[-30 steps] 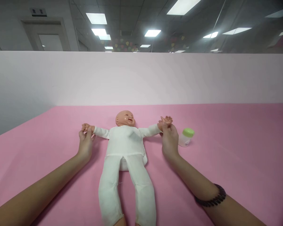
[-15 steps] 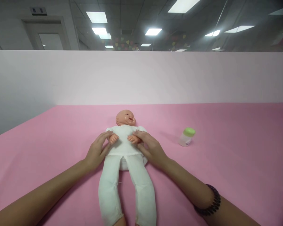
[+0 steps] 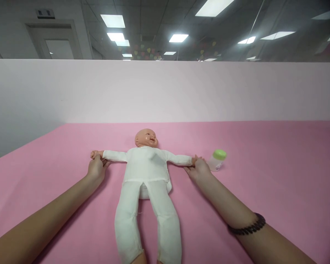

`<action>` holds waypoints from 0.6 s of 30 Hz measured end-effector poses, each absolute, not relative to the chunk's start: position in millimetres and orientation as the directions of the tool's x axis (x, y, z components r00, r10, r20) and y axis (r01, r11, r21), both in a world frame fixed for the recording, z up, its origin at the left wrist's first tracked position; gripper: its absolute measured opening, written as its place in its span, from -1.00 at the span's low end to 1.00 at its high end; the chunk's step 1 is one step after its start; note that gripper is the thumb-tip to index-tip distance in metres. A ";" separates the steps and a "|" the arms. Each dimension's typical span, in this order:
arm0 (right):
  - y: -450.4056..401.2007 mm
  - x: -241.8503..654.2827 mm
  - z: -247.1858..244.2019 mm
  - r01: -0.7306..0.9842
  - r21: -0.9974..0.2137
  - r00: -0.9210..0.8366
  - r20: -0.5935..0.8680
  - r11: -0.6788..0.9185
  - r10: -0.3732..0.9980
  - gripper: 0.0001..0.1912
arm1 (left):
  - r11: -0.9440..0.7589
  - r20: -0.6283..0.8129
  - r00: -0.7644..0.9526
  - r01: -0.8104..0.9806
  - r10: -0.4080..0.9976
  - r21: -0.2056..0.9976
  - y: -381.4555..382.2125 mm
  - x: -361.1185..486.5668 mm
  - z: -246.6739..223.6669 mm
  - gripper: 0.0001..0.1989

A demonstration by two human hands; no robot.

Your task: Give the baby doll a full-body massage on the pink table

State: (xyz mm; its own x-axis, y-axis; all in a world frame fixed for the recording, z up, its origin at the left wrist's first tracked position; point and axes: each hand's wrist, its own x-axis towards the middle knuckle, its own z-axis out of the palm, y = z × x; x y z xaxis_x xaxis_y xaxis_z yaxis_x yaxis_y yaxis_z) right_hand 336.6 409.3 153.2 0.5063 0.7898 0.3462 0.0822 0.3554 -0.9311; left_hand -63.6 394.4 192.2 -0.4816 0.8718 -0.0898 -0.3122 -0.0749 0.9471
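A baby doll in white clothes lies face up at the centre of the frame on a pink worktop. Its 2 arms are stretched straight out sideways. The left hand has its fingers closed around the doll's small hand at centre left; the right hand grips the other small hand at centre right. The doll's long axis runs from the head, toward the upper centre, down to the legs at the bottom edge. A small bottle with a green cap stands just beside the right hand, apart from the doll. A dark bead bracelet circles the right wrist.
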 end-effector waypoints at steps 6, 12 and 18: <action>377.0 300.8 192.1 -0.163 -0.973 0.602 0.035 0.165 0.798 -0.52 | -0.210 0.118 -0.484 -0.141 0.867 0.967 381.4 -51.9 199.7 -0.82; 330.4 251.2 229.8 0.286 -0.701 0.162 0.707 0.653 0.688 -0.70 | -0.626 0.699 -0.087 0.377 0.709 0.682 351.5 -33.6 199.5 -0.74; 326.9 243.7 214.5 0.539 -0.193 -0.510 0.700 0.820 0.500 -0.70 | -0.863 0.777 0.570 0.501 0.268 -0.070 343.6 -32.9 199.1 -0.63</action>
State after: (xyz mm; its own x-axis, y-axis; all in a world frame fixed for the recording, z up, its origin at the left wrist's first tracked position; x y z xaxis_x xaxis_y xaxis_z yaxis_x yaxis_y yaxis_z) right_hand 243.7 326.9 214.5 -0.5104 0.5001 0.6996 0.5392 0.8199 -0.1927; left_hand -32.9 343.6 199.1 0.5701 0.2684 0.7765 0.5011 -0.8626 -0.0697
